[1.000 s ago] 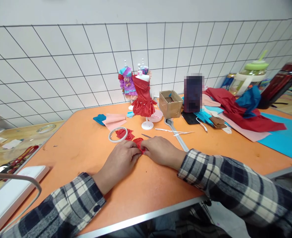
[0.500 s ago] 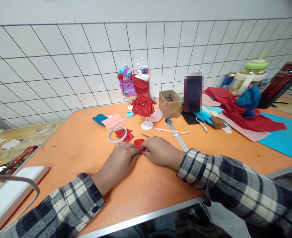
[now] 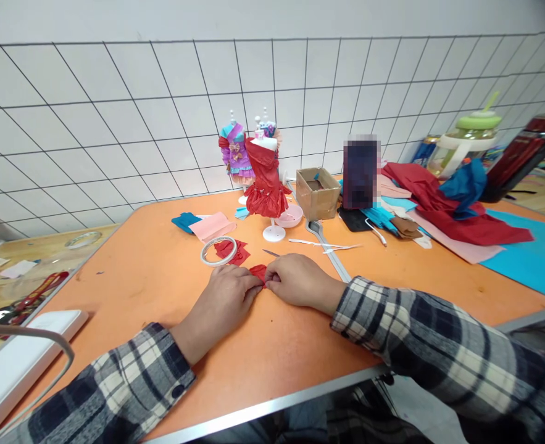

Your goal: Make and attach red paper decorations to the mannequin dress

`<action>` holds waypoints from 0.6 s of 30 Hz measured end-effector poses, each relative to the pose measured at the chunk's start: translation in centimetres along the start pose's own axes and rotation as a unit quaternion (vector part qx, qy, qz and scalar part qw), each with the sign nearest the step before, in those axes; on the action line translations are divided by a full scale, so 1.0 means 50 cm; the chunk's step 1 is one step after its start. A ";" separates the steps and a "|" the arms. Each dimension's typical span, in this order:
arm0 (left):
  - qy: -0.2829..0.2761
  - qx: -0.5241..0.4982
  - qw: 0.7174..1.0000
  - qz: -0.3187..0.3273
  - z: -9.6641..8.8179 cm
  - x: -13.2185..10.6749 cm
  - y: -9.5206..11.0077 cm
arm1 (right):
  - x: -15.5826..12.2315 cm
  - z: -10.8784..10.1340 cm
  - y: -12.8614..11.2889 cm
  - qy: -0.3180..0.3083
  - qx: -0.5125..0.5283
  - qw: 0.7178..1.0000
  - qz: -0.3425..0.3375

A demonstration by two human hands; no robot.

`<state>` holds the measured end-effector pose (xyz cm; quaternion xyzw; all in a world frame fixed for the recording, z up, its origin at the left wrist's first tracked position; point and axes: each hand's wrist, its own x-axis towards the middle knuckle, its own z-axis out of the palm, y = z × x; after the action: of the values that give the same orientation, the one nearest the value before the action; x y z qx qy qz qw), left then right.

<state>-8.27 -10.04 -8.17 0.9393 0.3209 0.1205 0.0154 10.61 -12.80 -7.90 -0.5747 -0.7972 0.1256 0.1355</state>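
Two hands meet over a small red paper (image 3: 257, 271): the left hand (image 3: 226, 297) and the right hand (image 3: 296, 281) both curl their fingertips down and pinch it against the orange table (image 3: 152, 277), just in front of the tape ring (image 3: 219, 251) and red scraps (image 3: 230, 249). The crease likely comes out cleanest if both hands press evenly and keep the edges lined up. Compared with a second ago, the hands have barely moved, and less of the paper shows between them.

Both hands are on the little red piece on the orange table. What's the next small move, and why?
Probably press it flat against the orange table: the left hand and right hand meet fingertip to fingertip on the small red piece, which looks rumpled.
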 end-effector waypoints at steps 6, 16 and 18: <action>0.024 0.011 1.000 0.012 -0.002 0.002 0.001 | -0.005 -0.004 -0.005 0.005 -0.007 1.000 -0.008; 0.016 0.033 0.999 -0.018 0.000 -0.001 0.001 | 0.002 0.013 0.005 0.021 -0.006 1.000 0.000; 0.012 0.031 0.999 -0.013 0.000 -0.001 0.002 | 0.002 0.013 0.003 0.022 -0.004 1.000 0.005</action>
<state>-8.25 -10.18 -8.15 0.9337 0.3364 0.1212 -0.0161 10.51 -12.70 -8.54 -0.5821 -0.7915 0.1102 0.1504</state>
